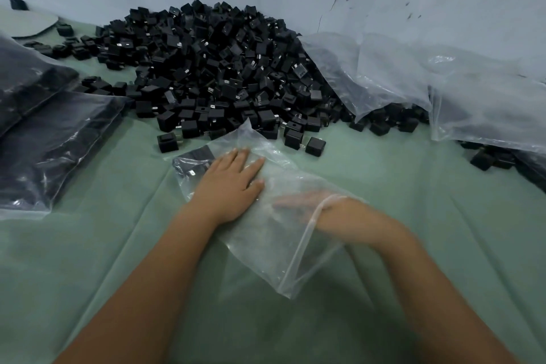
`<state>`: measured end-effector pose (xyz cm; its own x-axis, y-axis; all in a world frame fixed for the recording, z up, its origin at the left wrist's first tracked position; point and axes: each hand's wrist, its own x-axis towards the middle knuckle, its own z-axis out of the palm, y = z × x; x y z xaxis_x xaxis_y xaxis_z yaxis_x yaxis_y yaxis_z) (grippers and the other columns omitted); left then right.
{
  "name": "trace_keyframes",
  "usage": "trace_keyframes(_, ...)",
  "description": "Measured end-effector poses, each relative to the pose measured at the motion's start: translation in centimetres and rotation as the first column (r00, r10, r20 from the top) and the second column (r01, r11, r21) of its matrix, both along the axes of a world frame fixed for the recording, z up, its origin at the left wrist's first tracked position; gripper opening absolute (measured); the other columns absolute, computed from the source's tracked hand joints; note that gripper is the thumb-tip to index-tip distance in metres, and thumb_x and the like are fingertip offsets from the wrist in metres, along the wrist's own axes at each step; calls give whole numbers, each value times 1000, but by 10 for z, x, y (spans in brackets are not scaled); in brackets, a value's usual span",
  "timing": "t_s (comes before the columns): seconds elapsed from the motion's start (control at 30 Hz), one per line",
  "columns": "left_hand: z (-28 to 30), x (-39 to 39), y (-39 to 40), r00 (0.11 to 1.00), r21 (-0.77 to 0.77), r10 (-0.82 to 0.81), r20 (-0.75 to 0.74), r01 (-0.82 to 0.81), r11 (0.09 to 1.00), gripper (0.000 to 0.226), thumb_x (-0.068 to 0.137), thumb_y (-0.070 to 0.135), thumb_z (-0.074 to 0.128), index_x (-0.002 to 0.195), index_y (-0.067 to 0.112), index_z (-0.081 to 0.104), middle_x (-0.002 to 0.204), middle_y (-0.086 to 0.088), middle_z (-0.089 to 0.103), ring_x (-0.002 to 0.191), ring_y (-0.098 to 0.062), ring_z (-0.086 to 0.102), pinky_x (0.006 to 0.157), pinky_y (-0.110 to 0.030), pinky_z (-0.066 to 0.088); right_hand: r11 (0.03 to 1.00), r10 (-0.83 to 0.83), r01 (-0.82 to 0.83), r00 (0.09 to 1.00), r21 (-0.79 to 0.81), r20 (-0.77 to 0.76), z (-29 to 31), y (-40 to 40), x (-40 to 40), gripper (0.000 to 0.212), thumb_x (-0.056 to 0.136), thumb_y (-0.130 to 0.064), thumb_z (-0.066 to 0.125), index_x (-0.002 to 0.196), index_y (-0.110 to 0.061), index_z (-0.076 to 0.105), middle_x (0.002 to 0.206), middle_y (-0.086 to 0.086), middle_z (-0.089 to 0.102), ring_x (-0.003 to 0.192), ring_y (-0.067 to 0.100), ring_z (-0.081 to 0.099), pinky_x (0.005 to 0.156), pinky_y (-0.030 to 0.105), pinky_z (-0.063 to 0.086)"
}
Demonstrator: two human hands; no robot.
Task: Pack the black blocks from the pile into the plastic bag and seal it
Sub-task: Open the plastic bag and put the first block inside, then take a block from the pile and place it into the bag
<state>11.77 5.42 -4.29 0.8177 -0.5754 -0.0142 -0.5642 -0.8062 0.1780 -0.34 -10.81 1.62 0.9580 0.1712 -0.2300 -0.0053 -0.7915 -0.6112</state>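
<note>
A big pile of black blocks (218,68) lies on the green cloth against the wall. In front of it a clear plastic bag (266,239) lies flat, its zip mouth toward me at the right. A few black blocks (196,158) show through its far left corner. My left hand (233,183) presses flat on top of the bag, fingers straight. My right hand (307,205) is inside the bag through the mouth, blurred behind the plastic; its finger pose is unclear.
Filled bags of black blocks (50,139) are stacked at the left. A large crumpled clear sheet (413,80) covers the pile's right side. Loose blocks (314,145) sit just beyond the bag. Green cloth (88,260) spreads toward me.
</note>
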Motion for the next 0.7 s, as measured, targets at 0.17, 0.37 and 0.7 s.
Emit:
trace_keyframes(0.17, -6, -1, -3, 999, -6, -5, 50, 6, 1000, 59, 100, 54, 12, 155, 36, 1, 165, -3, -4, 151, -20, -6, 116, -34, -10, 972, 133, -116, 988, 205, -73, 120, -51, -34, 38, 85, -58, 56, 92, -26, 76, 73, 6, 72, 69, 16, 71, 71, 22, 54)
trace_keyframes(0.37, -2, -7, -2, 996, -49, -38, 75, 42, 998, 56, 103, 47, 16, 156, 29, 14, 165, -9, 6, 151, -25, 3, 120, -38, -5, 968, 170, -75, 899, -240, 404, 100, 44, 99, 27, 93, -39, 55, 119, -33, 61, 109, -10, 61, 100, 9, 57, 93, 36, 47)
trace_keyframes(0.7, 8, -15, 4, 995, -214, -71, 65, 83, 973, 53, 97, 34, 32, 148, 19, 39, 155, -2, 37, 146, -24, 22, 116, -32, -8, 576, 593, -338, 799, -744, 97, -8, 139, 249, 49, 97, -62, 29, 145, -51, 28, 162, -9, -4, 148, 24, -11, 99, 81, -6)
